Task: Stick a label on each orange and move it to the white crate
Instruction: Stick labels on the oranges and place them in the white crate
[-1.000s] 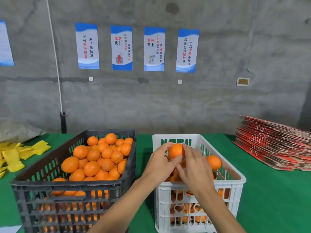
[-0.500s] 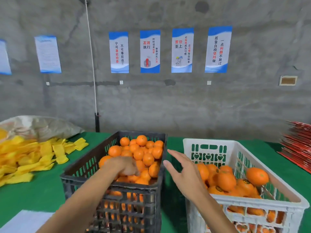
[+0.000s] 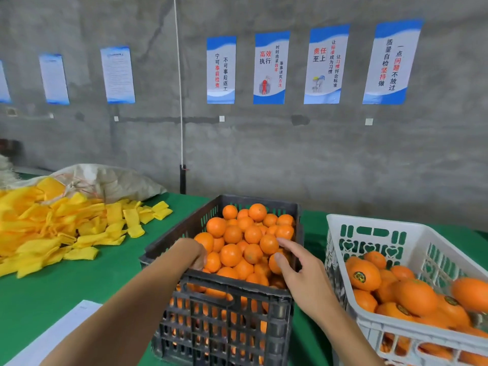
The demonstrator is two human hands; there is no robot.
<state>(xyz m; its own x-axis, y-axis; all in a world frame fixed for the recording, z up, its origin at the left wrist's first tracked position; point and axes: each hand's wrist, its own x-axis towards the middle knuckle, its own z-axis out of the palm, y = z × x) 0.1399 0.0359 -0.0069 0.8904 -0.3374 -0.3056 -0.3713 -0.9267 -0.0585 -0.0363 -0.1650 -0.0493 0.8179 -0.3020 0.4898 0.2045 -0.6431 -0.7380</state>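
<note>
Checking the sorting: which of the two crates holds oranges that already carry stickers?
The white crate on the right; its oranges show dark round labels. Those in the black crate show none.

On the wall we read four blue-and-white posters: one [image 3: 221,70] says 宁可事前检查 不可事后返工, the next [image 3: 271,67] 高效执行, the third [image 3: 326,64] 责任至上, the last [image 3: 391,62] 质量自检坚持做 一点问题不放过. Round dark stickers [image 3: 359,276] sit on oranges in the white crate [image 3: 375,223]; we cannot read their print.
</note>
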